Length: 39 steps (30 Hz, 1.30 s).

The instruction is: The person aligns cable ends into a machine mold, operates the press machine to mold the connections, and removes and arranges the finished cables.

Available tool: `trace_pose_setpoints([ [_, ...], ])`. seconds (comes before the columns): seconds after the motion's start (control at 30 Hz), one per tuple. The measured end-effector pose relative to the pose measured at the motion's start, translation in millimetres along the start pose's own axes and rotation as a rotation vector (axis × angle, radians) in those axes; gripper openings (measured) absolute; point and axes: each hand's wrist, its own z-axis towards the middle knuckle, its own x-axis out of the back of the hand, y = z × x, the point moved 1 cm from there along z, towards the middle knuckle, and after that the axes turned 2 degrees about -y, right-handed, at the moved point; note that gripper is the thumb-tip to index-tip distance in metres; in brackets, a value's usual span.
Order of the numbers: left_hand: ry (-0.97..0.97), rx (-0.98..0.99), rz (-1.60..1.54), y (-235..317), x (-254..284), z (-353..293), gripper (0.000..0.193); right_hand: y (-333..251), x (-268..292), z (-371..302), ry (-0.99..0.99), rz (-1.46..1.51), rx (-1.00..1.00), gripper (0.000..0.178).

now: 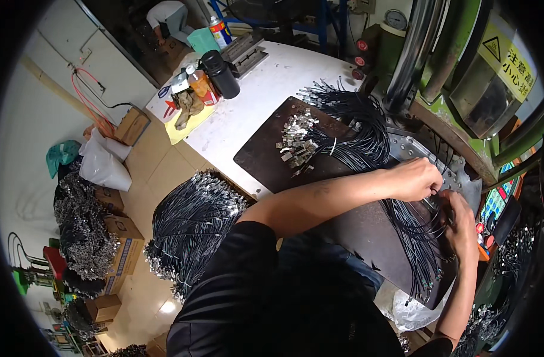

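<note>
My left hand [417,179] is closed, its fingertips pinched on a thin black cable beside the metal mould plate [405,147] of the press. Just to its right, my right hand [459,223] is curled inward with its fingers bent on the cable; the fingertips are partly hidden. Below both hands, loose black cables [411,238] trail over the dark board [263,146], their bare ends toward its near edge. A tied bundle of black cables [367,146] with silver plugs [297,138] lies on the board left of the mould plate.
A green press [462,59] with steel columns stands at the right, its button panel [495,205] below. The white table [284,65] bears a black bottle [220,74] and an orange-filled bottle [201,86]. A large cable heap [194,223] sits left of me. Another person [169,21] bends far back.
</note>
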Motion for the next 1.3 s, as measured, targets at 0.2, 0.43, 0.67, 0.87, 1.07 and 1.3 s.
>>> trace_pose_setpoints([
  [0.2, 0.09, -0.017, -0.017, -7.1, -6.3, -8.0, 0.013, 11.5, -8.1, -3.3, -0.03, 0.109, -0.015, 0.054],
  [0.43, 0.1, -0.097, -0.025, -7.7, -10.0, -0.2, 0.015, 29.4, -4.8, -9.5, 0.04, 0.124, -0.081, 0.028],
  [0.67, 0.045, 0.005, -0.101, -32.7, -33.0, 15.5, 0.017, 64.6, -0.9, -7.0, -0.054, -0.073, 0.015, 0.009],
  [0.87, -0.089, 0.144, -0.095, -34.6, -62.3, 54.5, 0.012, 135.5, 9.1, -33.1, -0.093, 0.214, -0.224, 0.011],
  [1.07, -0.149, 0.245, -0.116, -42.4, -86.7, 76.5, 0.009, 162.9, 6.1, -69.4, 0.236, 0.349, -0.189, 0.017],
  [1.3, -0.154, 0.258, -0.127, -39.1, -105.5, 84.6, 0.007, 164.6, 24.9, -90.5, 0.133, 0.098, -0.234, 0.02],
])
